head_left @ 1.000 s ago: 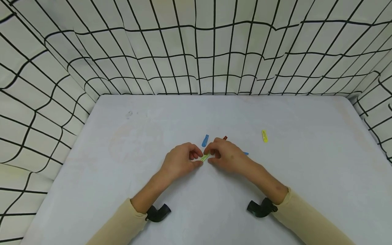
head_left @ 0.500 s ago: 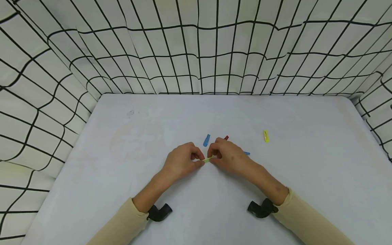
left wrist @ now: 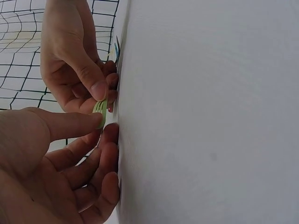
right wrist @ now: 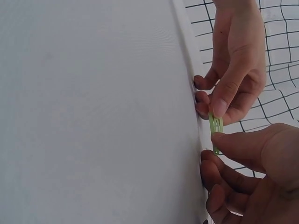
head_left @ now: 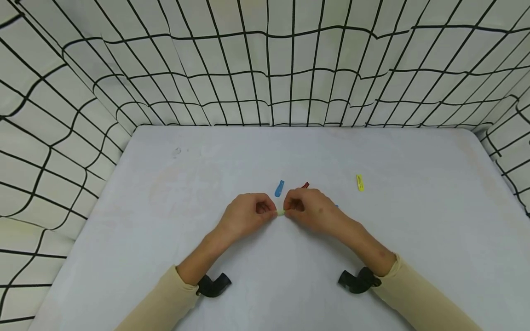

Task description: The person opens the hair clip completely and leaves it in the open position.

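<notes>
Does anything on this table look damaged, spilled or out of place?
Nothing looks spilled or broken. The yellow clip lies farther right, away from the red clip and the held green clip, so it seems stray. Small grey marks on the table, far left, look like smudges.

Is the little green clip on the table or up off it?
Off the table: the left hand and right hand pinch the green clip, and both wrist views show a gap beneath it.

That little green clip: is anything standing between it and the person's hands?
Nothing visible does. The left hand and the right hand already pinch the green clip directly, one toward each end. A blue clip and a yellow clip lie farther off, beyond the hands, out of the way.
</notes>
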Demonstrator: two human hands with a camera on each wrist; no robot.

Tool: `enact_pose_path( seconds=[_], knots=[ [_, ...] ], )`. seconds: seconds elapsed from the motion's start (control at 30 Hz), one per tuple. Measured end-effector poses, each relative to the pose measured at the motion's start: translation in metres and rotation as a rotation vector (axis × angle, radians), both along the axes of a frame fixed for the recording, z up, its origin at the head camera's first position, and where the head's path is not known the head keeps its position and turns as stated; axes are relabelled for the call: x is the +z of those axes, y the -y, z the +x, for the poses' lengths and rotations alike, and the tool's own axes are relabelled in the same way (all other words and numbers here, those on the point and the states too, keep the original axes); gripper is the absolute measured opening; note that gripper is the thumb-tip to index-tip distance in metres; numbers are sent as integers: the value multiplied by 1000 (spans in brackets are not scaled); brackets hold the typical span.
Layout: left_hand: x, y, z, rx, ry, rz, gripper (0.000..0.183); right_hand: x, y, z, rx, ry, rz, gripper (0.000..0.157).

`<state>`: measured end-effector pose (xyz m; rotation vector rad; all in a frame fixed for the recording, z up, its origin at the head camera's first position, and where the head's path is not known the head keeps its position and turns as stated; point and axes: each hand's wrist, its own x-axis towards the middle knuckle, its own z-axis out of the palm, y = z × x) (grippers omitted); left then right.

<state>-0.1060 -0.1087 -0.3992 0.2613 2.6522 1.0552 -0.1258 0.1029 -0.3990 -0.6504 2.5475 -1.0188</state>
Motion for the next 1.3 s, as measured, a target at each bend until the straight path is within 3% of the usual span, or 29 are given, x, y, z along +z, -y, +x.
enact_pose_path(
  seconds=[0.17,0.47,0.73,1.1,1.3],
  knots=[
    [1,1,-1,-5,16,62,3,-1,-4,-1,-4,13,-22,9],
    [-2,3,0,2,12,81,6,-5,-9,-4,-31,80,-106,4],
    [-2,1,-3,-29,-62,118,9,-2,-10,-6,-91,79,-177,7],
    [-3,1,-6,33,-62,228,21,-1,-10,-5,-126,76,-262,9],
    [-2,1,-6,31,-86,208,18,1,-10,-4,-125,91,-290,10]
  ],
)
